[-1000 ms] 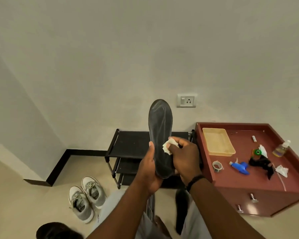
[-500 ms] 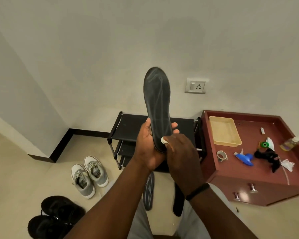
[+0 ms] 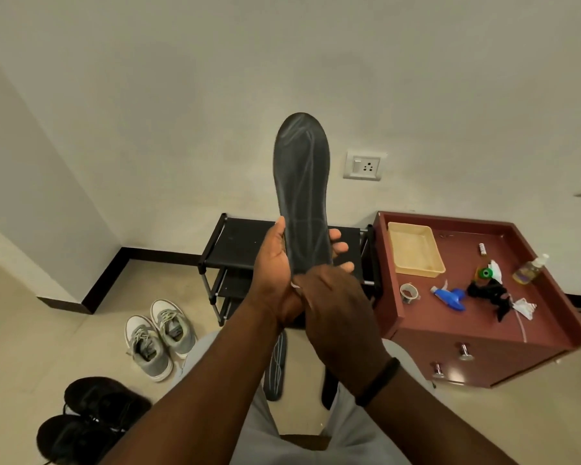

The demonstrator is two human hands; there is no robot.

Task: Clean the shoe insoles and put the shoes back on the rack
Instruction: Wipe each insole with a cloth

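Holding up a long dark grey foam insole point(image 3: 302, 193), we have it upright in front of the wall, rounded toe on top, faint pale streaks down its matte face. Our left hand point(image 3: 275, 273) wraps the lower part, thumb along the left edge and fingertips point(image 3: 337, 245) curling round the right edge. Our right hand point(image 3: 336, 310) sits at the heel, knuckles toward us, fingers bent on a scrap of white cloth point(image 3: 296, 285); only a sliver peeks out. Behind stands the black metal shoe rack point(image 3: 239, 243). On the floor lie a second dark insole point(image 3: 275, 364), grey laced sneakers point(image 3: 160, 337) and black shoes point(image 3: 88, 417). On the red-brown wooden cabinet point(image 3: 483, 330), a shallow beige plastic tray point(image 3: 415, 250) looks bare, near a blue spray nozzle point(image 3: 450, 297).
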